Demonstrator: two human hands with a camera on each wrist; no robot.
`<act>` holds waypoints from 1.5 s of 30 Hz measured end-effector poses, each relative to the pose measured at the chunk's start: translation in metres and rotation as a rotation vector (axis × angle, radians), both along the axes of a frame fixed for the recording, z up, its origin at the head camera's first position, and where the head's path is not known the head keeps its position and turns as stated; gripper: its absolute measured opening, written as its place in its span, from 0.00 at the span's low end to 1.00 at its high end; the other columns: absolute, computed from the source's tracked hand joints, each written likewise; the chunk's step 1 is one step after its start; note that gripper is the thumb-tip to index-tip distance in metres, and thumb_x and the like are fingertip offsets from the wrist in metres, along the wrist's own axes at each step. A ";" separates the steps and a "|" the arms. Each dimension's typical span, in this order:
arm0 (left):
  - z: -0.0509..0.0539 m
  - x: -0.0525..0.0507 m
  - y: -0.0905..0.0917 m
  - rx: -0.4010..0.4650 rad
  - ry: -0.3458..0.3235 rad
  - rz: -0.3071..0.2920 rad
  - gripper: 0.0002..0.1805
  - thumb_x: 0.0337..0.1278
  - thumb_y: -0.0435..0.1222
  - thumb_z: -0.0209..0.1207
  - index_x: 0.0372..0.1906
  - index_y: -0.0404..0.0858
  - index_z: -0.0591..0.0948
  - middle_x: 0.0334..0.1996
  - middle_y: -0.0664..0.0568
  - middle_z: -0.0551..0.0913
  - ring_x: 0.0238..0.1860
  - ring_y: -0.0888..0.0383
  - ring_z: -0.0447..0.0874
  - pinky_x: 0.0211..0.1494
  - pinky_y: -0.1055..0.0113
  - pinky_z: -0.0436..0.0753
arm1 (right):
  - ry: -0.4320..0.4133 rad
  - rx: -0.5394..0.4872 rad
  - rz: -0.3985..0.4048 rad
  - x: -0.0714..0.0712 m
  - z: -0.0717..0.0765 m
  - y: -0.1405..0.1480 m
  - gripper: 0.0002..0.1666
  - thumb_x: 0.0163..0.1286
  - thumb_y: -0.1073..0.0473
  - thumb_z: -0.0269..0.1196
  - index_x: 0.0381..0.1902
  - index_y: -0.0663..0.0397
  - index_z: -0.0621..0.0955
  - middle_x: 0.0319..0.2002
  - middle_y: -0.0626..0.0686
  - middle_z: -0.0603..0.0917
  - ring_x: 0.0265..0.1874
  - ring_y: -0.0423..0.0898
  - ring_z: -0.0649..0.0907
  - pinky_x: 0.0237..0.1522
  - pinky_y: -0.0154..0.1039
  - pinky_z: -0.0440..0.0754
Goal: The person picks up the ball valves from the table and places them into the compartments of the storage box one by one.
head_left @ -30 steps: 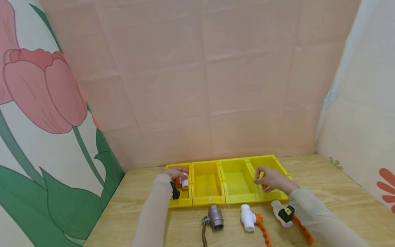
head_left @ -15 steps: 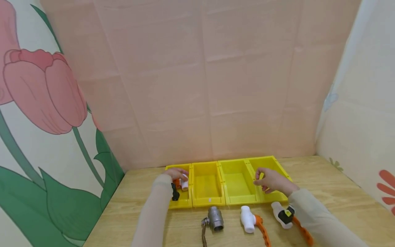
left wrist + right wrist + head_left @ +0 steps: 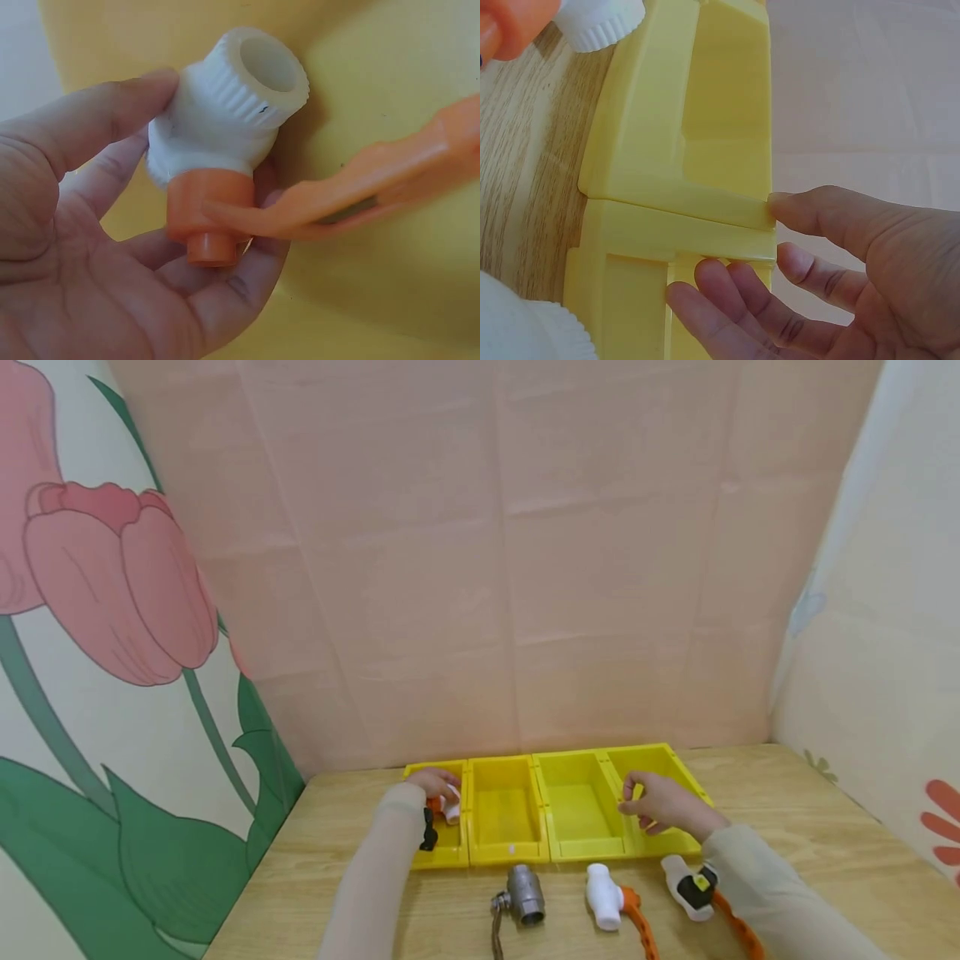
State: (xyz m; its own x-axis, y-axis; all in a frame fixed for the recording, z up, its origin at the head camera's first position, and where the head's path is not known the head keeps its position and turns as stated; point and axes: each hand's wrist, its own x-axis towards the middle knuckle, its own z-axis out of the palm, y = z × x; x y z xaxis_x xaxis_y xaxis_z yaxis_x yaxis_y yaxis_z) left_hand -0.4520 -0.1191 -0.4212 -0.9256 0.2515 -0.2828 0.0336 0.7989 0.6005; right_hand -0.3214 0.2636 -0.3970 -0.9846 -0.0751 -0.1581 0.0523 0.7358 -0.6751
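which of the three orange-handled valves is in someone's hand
The white valve inside the leftmost yellow bin, gripped by the person's left hand. The other two orange-handled valves lie on the wooden table, neither one held.

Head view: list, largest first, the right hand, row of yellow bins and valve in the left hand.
1. Row of yellow bins
2. Right hand
3. Valve in left hand, partly hidden
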 end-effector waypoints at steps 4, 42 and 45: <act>0.001 0.001 0.000 -0.011 0.019 -0.011 0.19 0.50 0.34 0.68 0.51 0.42 0.84 0.53 0.49 0.82 0.47 0.54 0.76 0.54 0.61 0.75 | -0.002 -0.002 0.005 -0.001 -0.001 0.001 0.12 0.68 0.58 0.63 0.38 0.57 0.71 0.26 0.55 0.75 0.24 0.47 0.76 0.29 0.41 0.83; 0.020 0.009 -0.004 -0.091 -0.002 -0.008 0.17 0.62 0.37 0.60 0.55 0.37 0.81 0.48 0.44 0.82 0.53 0.47 0.78 0.57 0.55 0.77 | -0.006 0.008 0.025 -0.002 0.001 0.001 0.11 0.68 0.60 0.62 0.38 0.57 0.70 0.27 0.54 0.75 0.24 0.48 0.77 0.29 0.41 0.83; 0.029 0.012 -0.005 -0.110 0.010 -0.014 0.18 0.61 0.38 0.60 0.55 0.37 0.81 0.49 0.43 0.82 0.53 0.45 0.79 0.57 0.54 0.77 | -0.005 0.001 0.030 -0.001 0.001 0.001 0.11 0.68 0.60 0.62 0.38 0.58 0.70 0.27 0.54 0.75 0.24 0.48 0.77 0.29 0.41 0.83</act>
